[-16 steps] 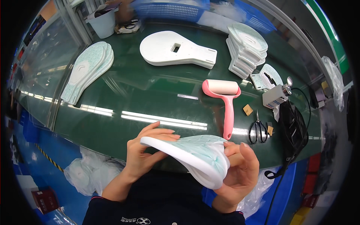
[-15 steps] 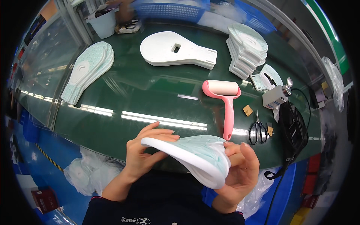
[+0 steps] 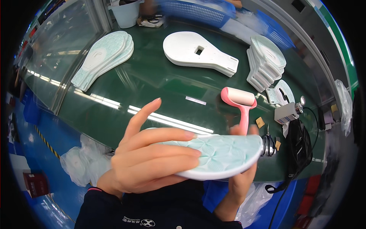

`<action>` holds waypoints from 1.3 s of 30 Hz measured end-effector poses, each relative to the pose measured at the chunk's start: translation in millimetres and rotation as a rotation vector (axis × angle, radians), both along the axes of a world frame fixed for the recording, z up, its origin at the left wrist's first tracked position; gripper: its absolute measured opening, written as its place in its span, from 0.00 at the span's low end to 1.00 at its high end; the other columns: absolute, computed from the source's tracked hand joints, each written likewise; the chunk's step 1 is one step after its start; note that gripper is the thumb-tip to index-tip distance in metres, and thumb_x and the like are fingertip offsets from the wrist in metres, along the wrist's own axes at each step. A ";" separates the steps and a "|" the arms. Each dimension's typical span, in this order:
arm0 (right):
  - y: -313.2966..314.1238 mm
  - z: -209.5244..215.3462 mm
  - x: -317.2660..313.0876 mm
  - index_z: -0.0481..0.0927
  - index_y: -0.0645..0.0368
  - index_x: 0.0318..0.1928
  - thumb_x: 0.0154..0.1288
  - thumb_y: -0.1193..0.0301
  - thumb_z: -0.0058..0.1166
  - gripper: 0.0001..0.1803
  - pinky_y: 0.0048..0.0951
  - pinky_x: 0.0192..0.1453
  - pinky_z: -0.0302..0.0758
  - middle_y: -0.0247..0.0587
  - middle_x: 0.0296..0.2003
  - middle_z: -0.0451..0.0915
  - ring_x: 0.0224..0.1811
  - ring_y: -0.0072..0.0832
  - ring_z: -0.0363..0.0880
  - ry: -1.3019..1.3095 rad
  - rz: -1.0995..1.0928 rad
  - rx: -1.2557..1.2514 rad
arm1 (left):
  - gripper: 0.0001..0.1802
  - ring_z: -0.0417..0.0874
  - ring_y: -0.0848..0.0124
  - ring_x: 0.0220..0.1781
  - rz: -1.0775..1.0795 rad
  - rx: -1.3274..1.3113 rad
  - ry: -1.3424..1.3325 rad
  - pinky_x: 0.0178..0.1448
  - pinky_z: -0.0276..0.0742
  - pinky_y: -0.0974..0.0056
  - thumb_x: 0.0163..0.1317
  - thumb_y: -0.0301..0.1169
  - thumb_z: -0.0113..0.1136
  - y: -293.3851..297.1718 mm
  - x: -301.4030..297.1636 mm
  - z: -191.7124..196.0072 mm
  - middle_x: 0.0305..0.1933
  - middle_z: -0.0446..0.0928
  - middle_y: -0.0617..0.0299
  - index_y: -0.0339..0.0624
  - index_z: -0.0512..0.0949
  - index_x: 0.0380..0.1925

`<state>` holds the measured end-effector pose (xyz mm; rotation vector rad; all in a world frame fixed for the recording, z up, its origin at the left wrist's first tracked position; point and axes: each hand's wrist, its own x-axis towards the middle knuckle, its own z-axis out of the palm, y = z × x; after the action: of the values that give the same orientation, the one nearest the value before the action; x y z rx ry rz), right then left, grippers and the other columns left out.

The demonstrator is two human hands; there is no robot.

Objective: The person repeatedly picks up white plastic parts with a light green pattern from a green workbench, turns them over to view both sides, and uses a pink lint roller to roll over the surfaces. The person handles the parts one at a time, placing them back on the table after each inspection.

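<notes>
A white pad with a mint-green patterned face (image 3: pixel 225 152) is held tilted above the near edge of the table. My left hand (image 3: pixel 148 162) grips its left end, several fingers lying across the patterned face and the index finger raised off it. The left thumb is hidden. From behind and below, my right hand (image 3: pixel 243 179) supports the right end; its fingertips show blurred at the pad's far edge, and most of its palm is covered. Beyond the pad lies a pink-handled lint roller (image 3: pixel 239 100) with a white roll.
Similar pads are stacked on the green table (image 3: pixel 152 91): mint-faced ones at left (image 3: pixel 103 57), white ones in the middle (image 3: pixel 198 53), a taller stack at right (image 3: pixel 267 61). Black scissors (image 3: pixel 268 143), a dispenser bottle (image 3: pixel 288 112) and a black pouch (image 3: pixel 297 149) lie right. Blue baskets (image 3: pixel 198 11) stand behind.
The pad has been turned so its patterned face shows more toward me. My left hand has moved over that face, while my right has gone behind the pad. The whole view has shifted.
</notes>
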<state>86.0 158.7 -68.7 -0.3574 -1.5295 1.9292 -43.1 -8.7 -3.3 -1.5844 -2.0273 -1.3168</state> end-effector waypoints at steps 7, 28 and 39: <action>-18.2 39.0 -4.2 0.73 0.59 0.48 0.33 0.75 0.64 0.33 0.50 0.64 0.51 0.42 0.41 0.77 0.54 0.45 0.69 -0.110 -0.022 1.056 | 0.05 0.78 0.77 0.40 -0.058 -0.126 0.313 0.61 0.58 0.40 0.47 0.33 0.59 13.1 9.7 0.4 0.28 0.77 0.75 0.51 0.78 0.27; -14.9 -29.9 18.1 0.65 0.46 0.49 0.61 0.64 0.47 0.15 0.53 0.63 0.58 0.28 0.29 0.65 0.52 0.28 0.66 0.249 -0.294 0.152 | 0.39 0.73 0.74 0.32 -0.209 0.011 -0.467 0.34 0.70 0.74 0.29 0.38 0.75 -0.5 8.8 -9.7 0.34 0.72 0.59 0.35 0.74 0.46; -7.4 -39.7 29.6 0.68 0.47 0.46 0.60 0.66 0.49 0.14 0.54 0.64 0.57 0.30 0.30 0.64 0.53 0.31 0.65 0.212 -0.282 0.089 | 0.33 0.74 0.69 0.37 -0.323 0.009 -0.561 0.39 0.70 0.70 0.40 0.35 0.70 2.4 8.2 -7.7 0.37 0.72 0.54 0.31 0.72 0.48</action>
<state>115.7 151.4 -108.4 -0.3021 -1.3432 1.6201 -34.9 -6.2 -11.0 -1.7338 -2.0984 -2.0819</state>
